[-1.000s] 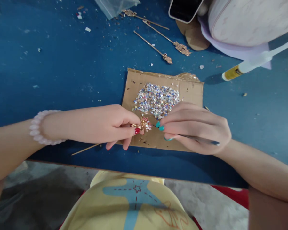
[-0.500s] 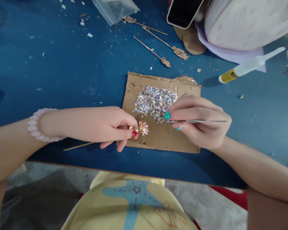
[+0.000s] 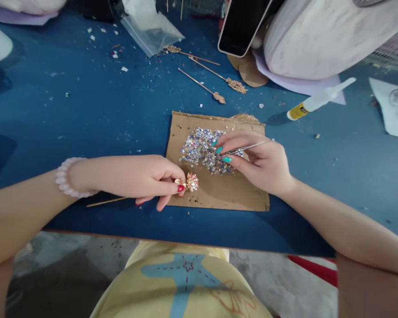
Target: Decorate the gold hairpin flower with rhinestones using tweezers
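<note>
My left hand (image 3: 155, 179) pinches a gold hairpin by its ornament, a pink and clear flower (image 3: 193, 182) set with stones. The hairpin's thin stick (image 3: 106, 202) comes out to the left below my wrist. In my right hand (image 3: 262, 161) is a slim pair of metal tweezers (image 3: 247, 148), held between thumb and fingers, with the tips over a heap of small shiny rhinestones (image 3: 199, 148). Whether the tips grip a stone is too small to tell. The heap lies on a piece of brown cardboard (image 3: 232, 198), under both hands.
Behind the cardboard lie several gold hairpins (image 3: 219, 97) and a clear plastic bag (image 3: 152, 33). A phone (image 3: 243, 26) leans near a pale bag (image 3: 305, 39). A glue bottle (image 3: 298, 111) stands to the right. Small scraps dot the blue table (image 3: 96, 119).
My right hand has moved left and its fingers have spread, with the tweezers tilted, over the rhinestones. The left hand keeps its pinch on the hairpin. The whole view has shifted a little.
</note>
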The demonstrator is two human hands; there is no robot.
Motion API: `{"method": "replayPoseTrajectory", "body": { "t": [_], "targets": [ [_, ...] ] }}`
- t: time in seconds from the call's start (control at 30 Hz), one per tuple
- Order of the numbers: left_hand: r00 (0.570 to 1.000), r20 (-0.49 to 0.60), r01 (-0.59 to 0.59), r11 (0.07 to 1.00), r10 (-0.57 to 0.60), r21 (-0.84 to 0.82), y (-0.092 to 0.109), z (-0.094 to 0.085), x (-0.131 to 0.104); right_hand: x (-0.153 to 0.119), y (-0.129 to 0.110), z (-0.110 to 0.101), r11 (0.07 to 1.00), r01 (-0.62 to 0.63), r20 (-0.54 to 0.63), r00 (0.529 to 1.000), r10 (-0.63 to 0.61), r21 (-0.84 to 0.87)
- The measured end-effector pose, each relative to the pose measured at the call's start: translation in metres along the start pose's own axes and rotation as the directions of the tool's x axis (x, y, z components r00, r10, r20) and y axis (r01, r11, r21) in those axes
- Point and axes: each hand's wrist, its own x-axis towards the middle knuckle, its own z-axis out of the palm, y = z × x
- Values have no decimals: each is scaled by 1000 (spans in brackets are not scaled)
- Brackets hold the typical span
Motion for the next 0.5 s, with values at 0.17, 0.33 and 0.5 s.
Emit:
{"method": "replayPoseTrajectory", "body": {
  "t": [0.17,0.33,0.5],
  "targets": [
    [1000,8,28,1000,-28,-8,-2,-1,0,4,-1,-21,995,87,183,980,-76,-55],
    [1000,28,7,1000,-7,-13,-4,-3,0,9,3,-33,987,121,223,970,-96,-103],
    [999,31,11,1000,-10,-28,-5,-3,-1,2,14,-29,996,14,186,983,1,-83]
  ]
}}
